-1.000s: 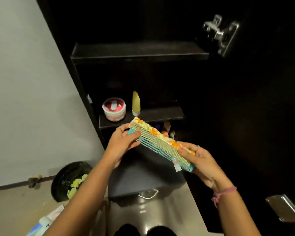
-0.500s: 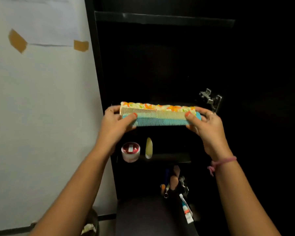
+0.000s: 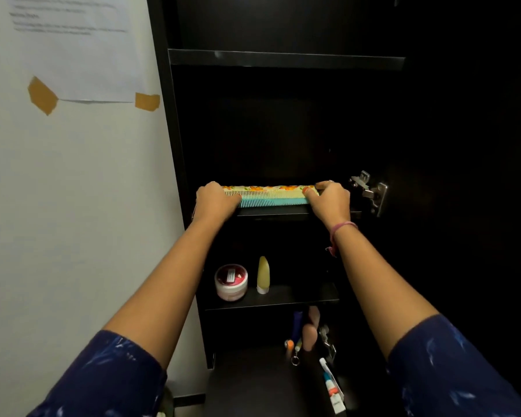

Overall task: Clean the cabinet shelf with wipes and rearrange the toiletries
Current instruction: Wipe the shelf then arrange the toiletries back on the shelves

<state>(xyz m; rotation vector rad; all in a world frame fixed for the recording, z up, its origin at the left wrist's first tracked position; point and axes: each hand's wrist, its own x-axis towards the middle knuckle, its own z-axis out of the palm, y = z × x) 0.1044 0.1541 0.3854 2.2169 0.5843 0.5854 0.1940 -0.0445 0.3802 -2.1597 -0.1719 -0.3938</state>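
Holding: our left hand (image 3: 215, 200) and right hand (image 3: 331, 200) each pinch one end of the combs (image 3: 271, 195).
Place: combs at the middle shelf (image 3: 271, 211) front edge.
Handling: we judge them light, stiff, teeth bendable; grip the ends or spine.

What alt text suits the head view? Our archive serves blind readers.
Two hands, left hand and right hand, hold a stack of combs by its ends at a dark cabinet shelf. On the shelf below stand a red-lidded jar and a yellow tube.
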